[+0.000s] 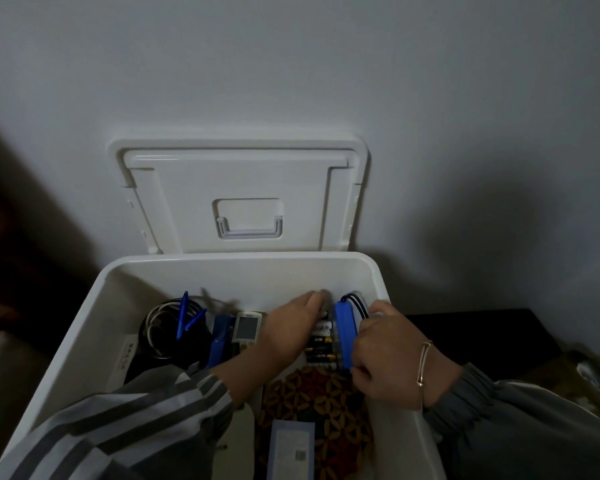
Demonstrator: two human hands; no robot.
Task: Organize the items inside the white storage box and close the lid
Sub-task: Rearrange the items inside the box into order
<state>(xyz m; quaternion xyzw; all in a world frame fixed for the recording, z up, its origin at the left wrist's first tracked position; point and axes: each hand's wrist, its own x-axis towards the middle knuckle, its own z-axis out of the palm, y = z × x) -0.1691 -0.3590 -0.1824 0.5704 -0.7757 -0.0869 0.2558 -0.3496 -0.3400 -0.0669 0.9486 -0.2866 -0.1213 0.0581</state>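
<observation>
White box (378,271), blue case (344,336), two hands (293,329) (387,348)

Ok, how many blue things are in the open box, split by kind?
Blue oval case, gripped by the right hand: 1
Blue stapler-like block: 1
Thin blue sticks over the cable coil: 2
Pale blue packet: 1
Total: 5

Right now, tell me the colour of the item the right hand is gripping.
The item is blue, shown best in the head view.
</observation>
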